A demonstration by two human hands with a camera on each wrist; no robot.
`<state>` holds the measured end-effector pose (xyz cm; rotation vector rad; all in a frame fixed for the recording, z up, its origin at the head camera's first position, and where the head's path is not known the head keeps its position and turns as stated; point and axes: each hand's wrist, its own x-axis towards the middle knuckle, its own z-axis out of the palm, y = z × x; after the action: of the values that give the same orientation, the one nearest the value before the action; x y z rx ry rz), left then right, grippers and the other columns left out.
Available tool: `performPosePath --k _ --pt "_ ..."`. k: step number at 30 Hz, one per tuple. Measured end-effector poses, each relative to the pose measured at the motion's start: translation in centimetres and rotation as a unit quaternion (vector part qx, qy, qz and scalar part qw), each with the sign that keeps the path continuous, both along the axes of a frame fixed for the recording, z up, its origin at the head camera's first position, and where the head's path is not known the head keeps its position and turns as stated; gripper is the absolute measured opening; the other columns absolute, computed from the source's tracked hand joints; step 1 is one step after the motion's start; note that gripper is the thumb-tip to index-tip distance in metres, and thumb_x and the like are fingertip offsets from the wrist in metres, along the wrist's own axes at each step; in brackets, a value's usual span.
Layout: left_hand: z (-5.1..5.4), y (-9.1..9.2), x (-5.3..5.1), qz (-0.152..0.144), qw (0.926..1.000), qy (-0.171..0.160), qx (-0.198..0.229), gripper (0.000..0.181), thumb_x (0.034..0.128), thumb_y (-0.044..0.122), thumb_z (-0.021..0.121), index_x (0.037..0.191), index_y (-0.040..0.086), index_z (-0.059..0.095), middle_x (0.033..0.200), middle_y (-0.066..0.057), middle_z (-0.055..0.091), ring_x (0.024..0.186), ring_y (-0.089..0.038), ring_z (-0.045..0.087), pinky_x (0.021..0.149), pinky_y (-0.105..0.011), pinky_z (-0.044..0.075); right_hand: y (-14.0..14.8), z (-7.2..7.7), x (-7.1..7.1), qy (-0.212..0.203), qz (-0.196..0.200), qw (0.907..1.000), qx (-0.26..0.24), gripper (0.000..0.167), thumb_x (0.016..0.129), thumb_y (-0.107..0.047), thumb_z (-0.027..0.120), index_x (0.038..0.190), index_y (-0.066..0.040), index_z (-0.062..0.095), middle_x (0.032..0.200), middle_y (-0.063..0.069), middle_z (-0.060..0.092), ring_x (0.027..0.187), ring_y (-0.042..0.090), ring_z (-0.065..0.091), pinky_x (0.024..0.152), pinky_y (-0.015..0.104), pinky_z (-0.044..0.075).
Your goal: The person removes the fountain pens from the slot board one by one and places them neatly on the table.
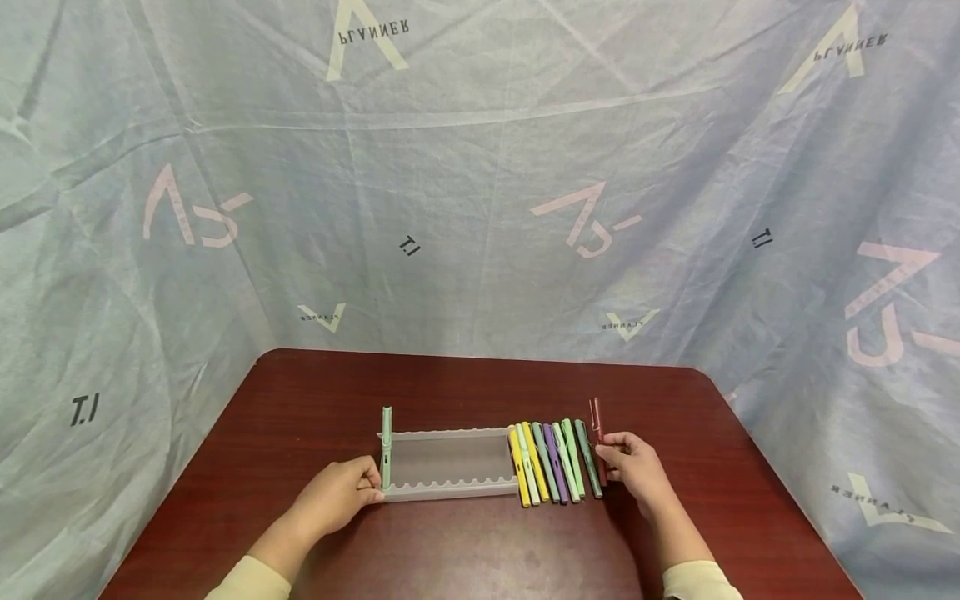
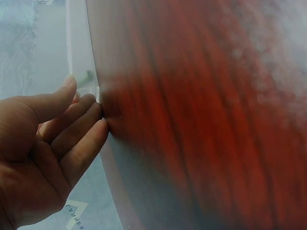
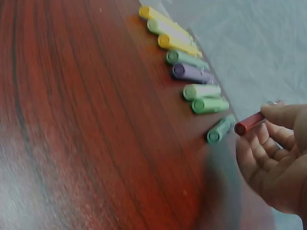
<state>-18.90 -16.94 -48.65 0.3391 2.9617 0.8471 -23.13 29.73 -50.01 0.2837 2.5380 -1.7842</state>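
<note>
A clear pen tray (image 1: 450, 492) with scalloped edges lies on the table, and one mint-green pen (image 1: 387, 446) rests across its left end. At that end my left hand (image 1: 341, 493) holds the tray's near corner between thumb and fingers; the left wrist view shows the hand (image 2: 57, 129) side-on at the tray edge. My right hand (image 1: 637, 471) pinches a dark red pen (image 1: 597, 417) by its lower part, with the pen's clip end pointing away. In the right wrist view the red pen's round end (image 3: 242, 128) sticks out between thumb and fingers.
Right of the tray lies a row of several pens: yellow (image 1: 519, 471), pale green, grey-green, a purple pen (image 1: 556, 467), light green, and a dark green pen (image 1: 589, 462) nearest the right hand. A printed grey cloth (image 1: 480, 183) hangs behind the dark red table (image 1: 450, 550).
</note>
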Motion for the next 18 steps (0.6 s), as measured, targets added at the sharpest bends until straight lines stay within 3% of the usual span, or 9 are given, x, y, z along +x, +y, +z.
performPosePath --k 9,14,18 --pt "-0.1 -0.1 -0.1 0.002 1.0 -0.003 -0.001 0.021 0.0818 0.023 0.078 0.082 0.023 0.058 0.073 0.015 0.063 0.065 -0.006 0.051 0.067 -0.031 0.044 0.7 -1.4 -0.2 -0.012 -0.007 0.9887 0.149 0.028 0.092 -0.02 0.066 0.11 0.002 0.063 0.094 0.012 0.066 0.079 0.021 0.059 0.066 0.034 0.045" --pt "-0.2 -0.1 -0.1 0.001 1.0 0.003 0.001 0.02 0.0819 0.023 0.078 0.082 0.023 0.058 0.072 0.016 0.063 0.065 -0.005 0.051 0.067 -0.031 0.044 0.3 -1.3 -0.3 -0.007 0.007 0.9728 0.232 0.025 0.09 -0.024 0.068 0.103 -0.003 0.066 0.101 0.015 0.068 0.091 0.028 0.062 0.076 0.045 0.048" --pt "-0.2 -0.1 -0.1 -0.001 1.0 0.003 0.001 0.02 0.0818 0.023 0.078 0.082 0.023 0.058 0.073 0.016 0.064 0.065 -0.005 0.052 0.067 -0.032 0.044 0.1 -1.5 -0.2 0.005 0.021 0.9645 0.263 0.025 0.091 -0.026 0.067 0.103 -0.004 0.066 0.104 0.016 0.068 0.095 0.031 0.063 0.081 0.05 0.047"
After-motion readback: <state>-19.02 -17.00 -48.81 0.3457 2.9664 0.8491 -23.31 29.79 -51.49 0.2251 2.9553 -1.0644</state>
